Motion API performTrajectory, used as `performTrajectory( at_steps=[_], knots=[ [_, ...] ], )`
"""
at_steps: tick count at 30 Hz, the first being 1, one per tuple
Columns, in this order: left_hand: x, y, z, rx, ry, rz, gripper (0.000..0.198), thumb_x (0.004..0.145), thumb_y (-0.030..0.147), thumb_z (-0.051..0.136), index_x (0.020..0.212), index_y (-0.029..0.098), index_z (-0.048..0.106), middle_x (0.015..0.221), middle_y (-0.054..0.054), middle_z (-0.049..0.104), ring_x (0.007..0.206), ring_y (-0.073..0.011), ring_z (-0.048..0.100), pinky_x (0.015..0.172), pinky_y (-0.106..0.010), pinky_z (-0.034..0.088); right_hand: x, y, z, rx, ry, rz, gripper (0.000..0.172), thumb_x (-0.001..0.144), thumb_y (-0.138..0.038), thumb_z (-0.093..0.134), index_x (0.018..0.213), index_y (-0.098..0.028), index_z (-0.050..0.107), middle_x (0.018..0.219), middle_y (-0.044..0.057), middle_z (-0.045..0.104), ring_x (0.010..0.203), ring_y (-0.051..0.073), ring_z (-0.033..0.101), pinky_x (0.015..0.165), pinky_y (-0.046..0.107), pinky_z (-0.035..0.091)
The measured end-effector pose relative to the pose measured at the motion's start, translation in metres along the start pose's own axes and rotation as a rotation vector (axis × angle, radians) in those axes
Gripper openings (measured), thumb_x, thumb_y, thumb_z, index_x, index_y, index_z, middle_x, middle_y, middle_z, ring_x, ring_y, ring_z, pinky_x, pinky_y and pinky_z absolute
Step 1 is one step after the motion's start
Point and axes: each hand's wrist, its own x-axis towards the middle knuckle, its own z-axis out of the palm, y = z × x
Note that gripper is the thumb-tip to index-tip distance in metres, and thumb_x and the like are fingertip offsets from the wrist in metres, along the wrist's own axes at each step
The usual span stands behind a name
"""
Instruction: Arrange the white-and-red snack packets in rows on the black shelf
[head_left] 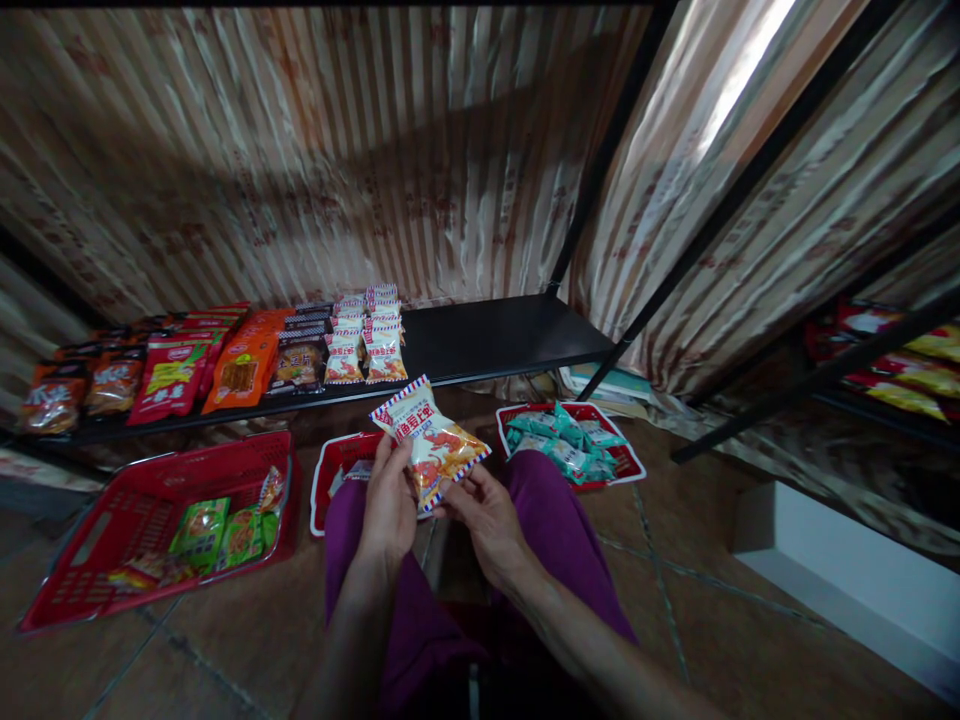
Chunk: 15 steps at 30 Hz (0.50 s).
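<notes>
A white snack bag (433,443) with striped ends and red lettering is held up above my knees. My left hand (390,500) grips its left side, thumb on the front. At its lower right corner, my right hand (484,515) pinches the edge. Beyond it, similar white snack bags (384,345) stand in two columns on the black shelf (480,335). A small red basket (321,480) sits behind my left knee, partly hidden, with some packets inside.
Left of the white bags stand dark, orange and red snack bags (172,375). A large red basket (150,510) with green packets lies at left, a red basket (636,470) of teal packets at right. Black shelf posts (622,130) and a white box (847,570) are on the right.
</notes>
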Motion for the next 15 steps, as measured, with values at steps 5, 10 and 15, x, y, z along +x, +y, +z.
performTrajectory(
  at_steps=[5, 10, 15],
  knots=[
    [0.012, 0.005, -0.007, -0.013, 0.056, -0.006, 0.033, 0.063, 0.034, 0.074, 0.089, 0.018, 0.061, 0.085, -0.001, 0.069, 0.075, -0.0147, 0.064, 0.073, -0.028, 0.047, -0.004, -0.002, -0.003, -0.068, -0.021, -0.001, 0.037, 0.058, -0.037, 0.079, 0.088, -0.02, 0.066, 0.076, 0.001, 0.07, 0.061, 0.014, 0.06, 0.052, 0.023, 0.049],
    [0.027, 0.026, -0.019, 0.108, 0.055, 0.074, 0.03, 0.06, 0.033, 0.075, 0.083, 0.017, 0.065, 0.081, -0.002, 0.068, 0.068, -0.0132, 0.061, 0.065, -0.025, 0.046, -0.006, -0.008, -0.013, -0.131, -0.07, -0.033, 0.032, 0.06, -0.037, 0.077, 0.086, -0.021, 0.067, 0.072, -0.001, 0.068, 0.056, 0.013, 0.056, 0.049, 0.023, 0.044],
    [0.03, 0.039, -0.026, 0.244, 0.004, 0.041, 0.027, 0.054, 0.026, 0.078, 0.076, 0.018, 0.066, 0.074, 0.0, 0.066, 0.059, -0.0114, 0.057, 0.054, -0.022, 0.043, -0.008, -0.012, -0.021, -0.191, -0.077, -0.055, 0.027, 0.058, -0.036, 0.076, 0.08, -0.023, 0.067, 0.067, -0.004, 0.065, 0.055, 0.013, 0.055, 0.054, 0.025, 0.045]
  ],
)
